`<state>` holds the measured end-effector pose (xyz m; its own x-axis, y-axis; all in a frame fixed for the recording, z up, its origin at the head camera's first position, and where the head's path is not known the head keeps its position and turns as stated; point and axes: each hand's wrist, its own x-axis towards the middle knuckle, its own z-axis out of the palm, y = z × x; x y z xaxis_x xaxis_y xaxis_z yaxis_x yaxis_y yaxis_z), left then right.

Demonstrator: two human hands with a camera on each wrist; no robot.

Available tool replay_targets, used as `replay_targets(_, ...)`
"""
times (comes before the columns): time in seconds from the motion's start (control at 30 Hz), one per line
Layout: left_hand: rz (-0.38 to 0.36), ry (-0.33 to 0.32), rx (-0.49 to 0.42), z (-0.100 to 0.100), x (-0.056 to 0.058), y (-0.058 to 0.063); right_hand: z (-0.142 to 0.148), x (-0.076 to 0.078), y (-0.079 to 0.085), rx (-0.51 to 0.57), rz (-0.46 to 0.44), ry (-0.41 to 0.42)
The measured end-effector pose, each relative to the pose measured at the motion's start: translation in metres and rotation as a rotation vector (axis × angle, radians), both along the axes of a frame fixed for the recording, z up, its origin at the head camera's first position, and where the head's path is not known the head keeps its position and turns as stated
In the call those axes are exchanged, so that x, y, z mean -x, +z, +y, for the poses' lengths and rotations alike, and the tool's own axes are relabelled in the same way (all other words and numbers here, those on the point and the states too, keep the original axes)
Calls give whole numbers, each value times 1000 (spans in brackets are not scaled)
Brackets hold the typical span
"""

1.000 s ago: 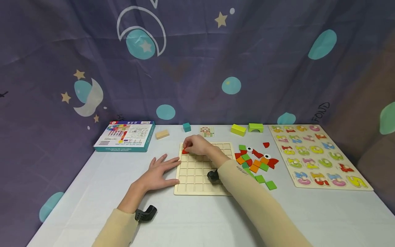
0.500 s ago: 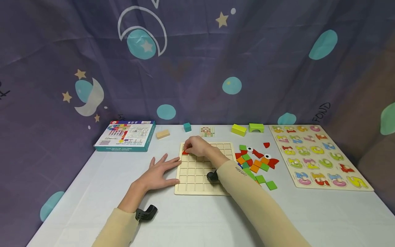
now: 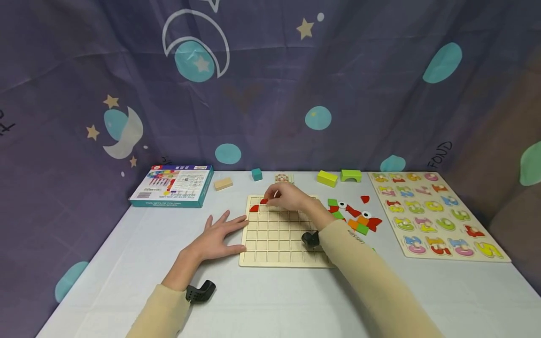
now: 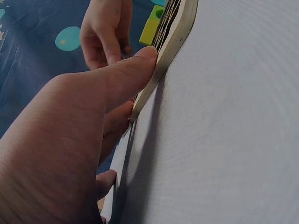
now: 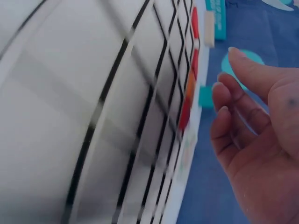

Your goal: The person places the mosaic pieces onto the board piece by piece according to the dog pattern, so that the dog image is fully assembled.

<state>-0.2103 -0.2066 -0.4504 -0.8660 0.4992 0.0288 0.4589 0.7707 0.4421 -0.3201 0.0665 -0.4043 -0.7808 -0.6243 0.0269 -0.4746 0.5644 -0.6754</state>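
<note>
My left hand (image 3: 216, 239) lies with spread, straight fingers at the left edge of a wooden grid board (image 3: 262, 257); in the left wrist view its thumb touches the board's side. A red quarter-round tile (image 3: 254, 208) sits near the board's upper left corner. Another red tile (image 3: 264, 201) shows in the top row, partly behind my right hand (image 3: 288, 197). In the right wrist view, that hand's fingers are loosely bent with nothing between them, apart from the board. An orange tile (image 5: 190, 85) stands out between red ones along the far rows there.
Loose red, green and orange tiles (image 3: 362, 229) lie right of the board, partly behind the right sleeve. A pattern card (image 3: 283, 178), teal cube (image 3: 256, 174), yellow block (image 3: 327, 178) and green arch (image 3: 351, 175) stand behind. A box (image 3: 171, 188) is left, a number puzzle (image 3: 435, 213) right.
My right hand has come off the red tile at the upper left and moved right, leaving that tile uncovered. Red in the top row now shows. The left hand stays put.
</note>
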Motion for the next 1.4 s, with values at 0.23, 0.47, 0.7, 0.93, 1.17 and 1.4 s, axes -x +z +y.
replay_targets(0.23,6,8,-1,-3,-2,0,45,-9,8,-15,14,-17)
replay_targets(0.47,11,5,-28,-6,-2,0,82,-21,19,28,-38,-47)
replay_targets(0.7,12,8,-16,-4,-2,0,116,-27,22,-14,-20,-110)
replay_targets(0.93,14,-3,-38,-2,-3,2,145,-33,21,-53,-4,-158)
replay_targets(1.17,21,-12,-49,-1,-3,2,167,-39,16,-64,-32,-183)
replay_targets(1.4,17,-16,-50,1,-3,1,179,-46,9,-90,-62,-182)
